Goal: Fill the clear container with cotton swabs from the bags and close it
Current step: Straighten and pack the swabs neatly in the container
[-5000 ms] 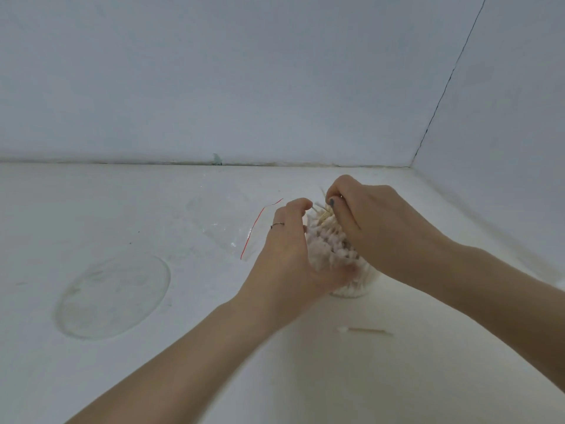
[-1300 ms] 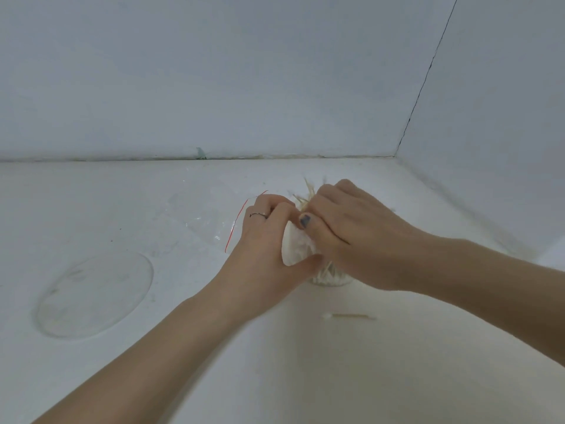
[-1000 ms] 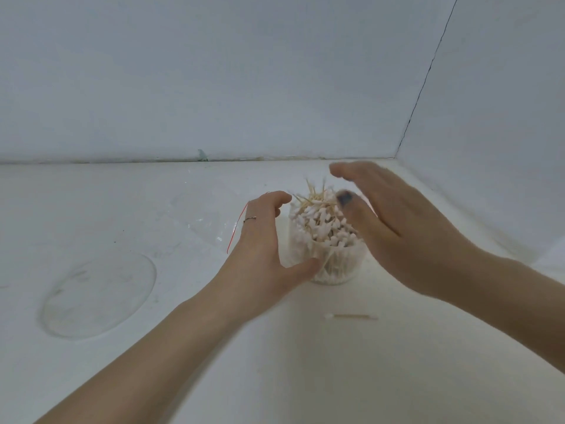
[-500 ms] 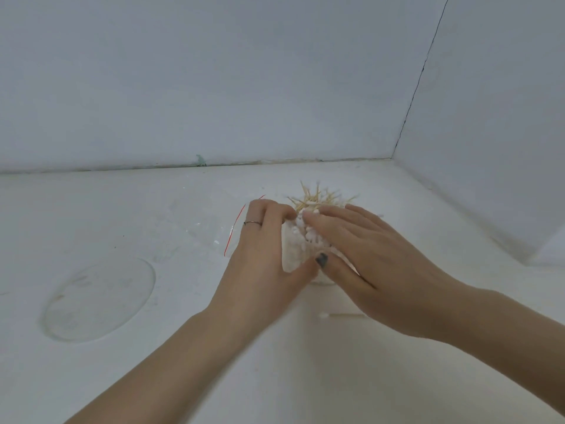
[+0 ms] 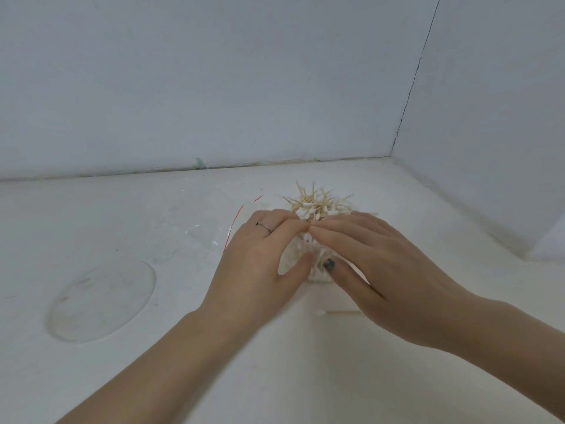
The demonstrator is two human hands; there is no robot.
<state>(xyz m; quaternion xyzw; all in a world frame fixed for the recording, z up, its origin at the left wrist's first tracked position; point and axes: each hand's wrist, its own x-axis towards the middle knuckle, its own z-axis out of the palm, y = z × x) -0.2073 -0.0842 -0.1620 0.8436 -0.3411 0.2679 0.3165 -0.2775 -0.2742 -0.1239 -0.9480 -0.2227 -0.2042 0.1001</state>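
The clear container [image 5: 318,275] stands on the white table, mostly hidden by both hands. It is packed with cotton swabs [image 5: 318,203] whose wooden sticks and white tips bristle out above the rim. My left hand [image 5: 260,258] curls round the container's left side, thumb in front and fingers at the top. My right hand [image 5: 382,267] lies over the swabs from the right with straight fingers that press on them; its thumb rests against the container's front. The clear round lid [image 5: 102,301] lies flat at the far left.
An empty clear bag with a red strip [image 5: 211,224] lies behind my left hand. One loose swab [image 5: 339,312] lies on the table in front of the container. Walls meet in a corner at the back right.
A second ago my right hand hovered open above the swabs; it has come down flat onto them. My left hand has stayed round the container.
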